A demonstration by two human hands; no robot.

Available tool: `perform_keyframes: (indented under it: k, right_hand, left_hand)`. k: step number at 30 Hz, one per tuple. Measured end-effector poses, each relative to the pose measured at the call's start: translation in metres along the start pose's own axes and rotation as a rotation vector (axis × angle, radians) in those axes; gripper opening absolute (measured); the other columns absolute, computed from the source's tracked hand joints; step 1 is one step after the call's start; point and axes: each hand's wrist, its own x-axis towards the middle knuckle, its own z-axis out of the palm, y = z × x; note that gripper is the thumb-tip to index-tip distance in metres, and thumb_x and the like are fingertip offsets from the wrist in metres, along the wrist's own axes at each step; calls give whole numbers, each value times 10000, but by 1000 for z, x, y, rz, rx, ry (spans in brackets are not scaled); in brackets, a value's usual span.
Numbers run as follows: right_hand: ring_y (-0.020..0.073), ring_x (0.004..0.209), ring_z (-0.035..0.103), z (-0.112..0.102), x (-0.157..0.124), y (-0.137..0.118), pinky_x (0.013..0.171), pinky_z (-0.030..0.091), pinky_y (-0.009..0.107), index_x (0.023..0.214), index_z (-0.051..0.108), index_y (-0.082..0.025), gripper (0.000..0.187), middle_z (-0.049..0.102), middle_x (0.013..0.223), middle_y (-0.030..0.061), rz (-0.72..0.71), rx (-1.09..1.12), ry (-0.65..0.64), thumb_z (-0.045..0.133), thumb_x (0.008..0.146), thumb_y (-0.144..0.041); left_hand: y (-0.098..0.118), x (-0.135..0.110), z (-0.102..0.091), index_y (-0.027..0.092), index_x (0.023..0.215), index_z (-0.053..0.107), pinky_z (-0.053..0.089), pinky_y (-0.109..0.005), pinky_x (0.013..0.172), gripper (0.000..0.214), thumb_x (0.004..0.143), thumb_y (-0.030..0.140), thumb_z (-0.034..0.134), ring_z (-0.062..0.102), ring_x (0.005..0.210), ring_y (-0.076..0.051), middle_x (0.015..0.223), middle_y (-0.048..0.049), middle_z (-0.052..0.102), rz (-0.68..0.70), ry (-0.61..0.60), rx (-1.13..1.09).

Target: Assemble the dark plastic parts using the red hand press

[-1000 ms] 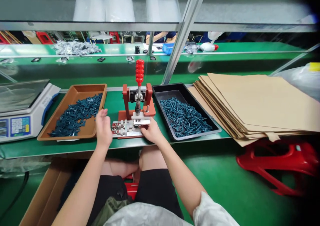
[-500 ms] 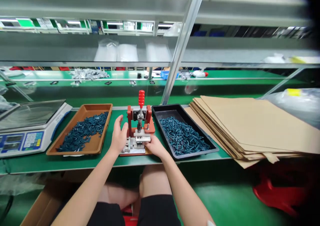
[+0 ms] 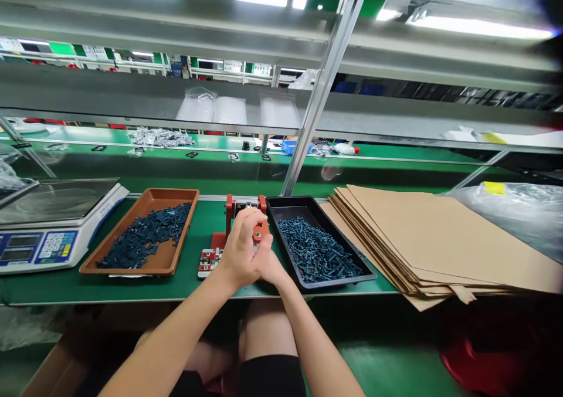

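Observation:
A small red-and-silver hand press (image 3: 229, 212) stands on the green bench in front of me. My left hand (image 3: 243, 247) is in front of its middle, fingers curled over where the lever is. The red lever handle no longer stands upright and is covered by this hand. Close beside it, my right hand (image 3: 269, 265) is at the press's lower right, thumb pointing up and fingers mostly hidden. The metal fixture (image 3: 208, 262) shows at the lower left of the press. On the left, a brown tray (image 3: 165, 262) holds dark blue flat pieces; a black tray (image 3: 303, 203) on the right holds thin blue-green pieces.
A digital scale (image 3: 65, 227) sits at the far left. Stacked cardboard sheets (image 3: 440, 227) lie right of the black tray, their corner over the bench edge. A slanted metal post (image 3: 314, 104) rises behind the press. White bags (image 3: 231, 111) rest on the shelf above.
My left hand has moved right, from beside the press to its front, fingers closing. The upright red handle has gone from sight. The camera view has tilted up.

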Motion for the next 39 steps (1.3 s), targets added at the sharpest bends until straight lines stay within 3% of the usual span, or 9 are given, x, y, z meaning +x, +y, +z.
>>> perform_keyframes:
  k: [3,7,10,14,16,21,31,35,39]
  right_hand:
    - [232,867,671,0,1,3,824,528,333,888,702,-160,197,757,905,65,12,2,1,556,758,-143]
    - [238,929,667,5,0,10,879,519,357,901,691,-167,208,747,937,49,22,27,24,520,788,-200]
    - [240,1042,657,9,-5,15,971,495,383,1030,678,-174,285,733,1058,61,-31,71,67,494,813,-199]
    - [211,1103,642,13,-10,16,1018,484,379,1201,604,-201,422,694,1173,65,-116,147,129,472,806,-138]
    - [214,1103,639,14,-11,14,1021,486,388,1225,594,-208,443,688,1177,64,-119,116,145,491,801,-131]
    - [242,1175,606,15,-10,0,1075,448,409,1214,641,-200,469,657,1248,84,-116,-64,118,525,773,-93]
    - [233,1197,594,24,-7,-6,1096,424,384,1173,681,-209,386,656,1259,69,-43,-103,92,552,817,-135]
    - [236,1177,590,23,-5,-8,1080,434,380,1149,681,-206,356,645,1242,77,-38,-109,160,540,828,-140]
    - [255,1114,590,15,-26,-20,1025,460,389,1062,686,-201,287,629,1141,107,-119,-145,286,474,879,-140]
  left_hand:
    - [-14,15,0,241,1263,459,488,-415,934,293,978,184,422,591,1044,-207,1108,-88,610,48,-37,67]
    - [-38,65,5,255,1435,375,500,-394,826,408,1032,313,336,624,837,-198,942,-56,665,-186,-108,20]
    - [-48,76,1,254,1515,320,497,-415,904,491,1042,380,283,628,994,-224,1082,-96,683,-236,-103,16]
    - [-67,15,-17,224,1464,433,396,-484,1099,477,1022,378,337,501,1284,-265,1379,-131,575,-171,26,232]
    - [-87,-34,-29,181,1406,496,397,-503,1111,475,977,380,451,506,1286,-286,1354,-149,592,-284,56,345]
    - [-127,-125,-43,159,1137,674,490,-490,1041,366,886,393,547,633,1142,-292,1192,-144,695,-598,-224,311]
    - [-133,-131,-37,137,968,677,521,-409,974,644,989,585,215,701,1012,-248,1028,-165,750,-1020,25,-108]
    - [-133,-132,-39,138,1086,648,475,-409,1052,594,986,586,272,661,1127,-244,1165,-165,712,-998,8,-130]
    - [-89,-155,-46,155,1304,543,358,-515,1146,550,914,543,521,510,1310,-305,1384,-191,562,-851,116,200]
